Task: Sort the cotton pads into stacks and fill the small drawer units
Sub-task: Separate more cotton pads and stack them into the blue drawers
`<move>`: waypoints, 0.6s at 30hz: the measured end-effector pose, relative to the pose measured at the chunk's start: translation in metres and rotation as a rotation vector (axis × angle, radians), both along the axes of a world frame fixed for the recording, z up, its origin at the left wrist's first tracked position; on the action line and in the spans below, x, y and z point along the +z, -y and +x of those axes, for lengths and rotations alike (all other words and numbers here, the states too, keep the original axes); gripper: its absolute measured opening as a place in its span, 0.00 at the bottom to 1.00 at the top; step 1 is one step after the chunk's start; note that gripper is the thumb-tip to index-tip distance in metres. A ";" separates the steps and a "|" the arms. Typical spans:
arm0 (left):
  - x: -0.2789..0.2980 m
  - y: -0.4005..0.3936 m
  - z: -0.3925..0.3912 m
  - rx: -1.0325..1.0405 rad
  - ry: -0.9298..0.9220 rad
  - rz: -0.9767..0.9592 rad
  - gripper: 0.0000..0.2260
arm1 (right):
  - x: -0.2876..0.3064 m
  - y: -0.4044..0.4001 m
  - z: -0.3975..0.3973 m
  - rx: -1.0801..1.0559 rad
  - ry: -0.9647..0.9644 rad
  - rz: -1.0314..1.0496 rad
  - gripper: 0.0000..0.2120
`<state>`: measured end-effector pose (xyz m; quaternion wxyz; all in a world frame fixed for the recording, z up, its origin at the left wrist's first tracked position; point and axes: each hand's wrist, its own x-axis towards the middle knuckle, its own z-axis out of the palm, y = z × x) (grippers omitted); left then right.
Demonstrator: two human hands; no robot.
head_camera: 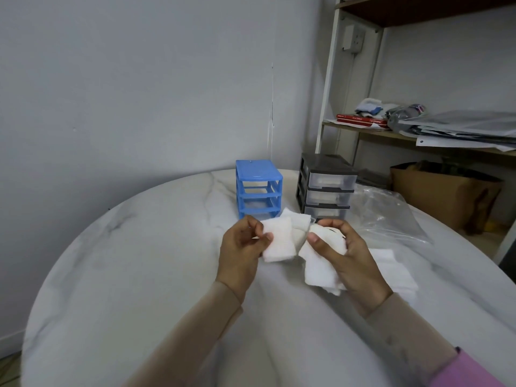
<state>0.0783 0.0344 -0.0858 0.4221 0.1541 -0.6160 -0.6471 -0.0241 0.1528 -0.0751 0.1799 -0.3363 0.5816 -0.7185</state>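
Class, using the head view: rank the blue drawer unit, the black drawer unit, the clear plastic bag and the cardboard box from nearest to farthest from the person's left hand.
From the left hand:
1. Blue drawer unit, just behind it.
2. Black drawer unit, behind and to the right.
3. Clear plastic bag, farther right on the table.
4. Cardboard box, off the table, far right.
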 end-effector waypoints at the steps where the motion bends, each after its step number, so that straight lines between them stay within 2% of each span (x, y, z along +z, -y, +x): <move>1: -0.001 0.000 0.000 0.010 0.021 -0.035 0.15 | -0.001 0.000 0.000 0.014 0.005 0.008 0.09; 5: -0.004 -0.004 0.000 -0.004 0.088 -0.094 0.19 | -0.002 -0.002 0.001 0.033 0.004 0.019 0.08; 11: 0.002 -0.015 -0.002 -0.176 0.103 -0.026 0.05 | -0.003 -0.003 0.001 0.010 -0.011 0.012 0.07; 18: 0.000 -0.013 -0.004 -0.152 0.146 -0.096 0.04 | -0.004 -0.001 0.000 0.017 -0.028 0.039 0.09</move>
